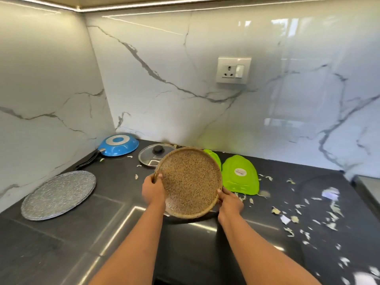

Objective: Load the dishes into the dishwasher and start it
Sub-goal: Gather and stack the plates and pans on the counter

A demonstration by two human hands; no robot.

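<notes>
Both hands' grips clamp the round speckled brown plate (188, 183), tilted above the dark desk (82, 233): left hand (153, 190) on its left rim, right hand (229, 203) lower right.

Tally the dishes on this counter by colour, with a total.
Blue: 1, upturned pan
Green: 2, green dishes
Brown: 1, speckled plate, held in both hands
Silver: 1, round tray
Clear: 1, glass lid
Total: 6

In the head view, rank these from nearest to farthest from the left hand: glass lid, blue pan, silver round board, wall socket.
From the left hand:
1. Glass lid, just behind it on the counter.
2. Blue pan, upside down, back left corner.
3. Silver round board, far left on the counter.
4. Wall socket, up on the backsplash, to the right.
</notes>
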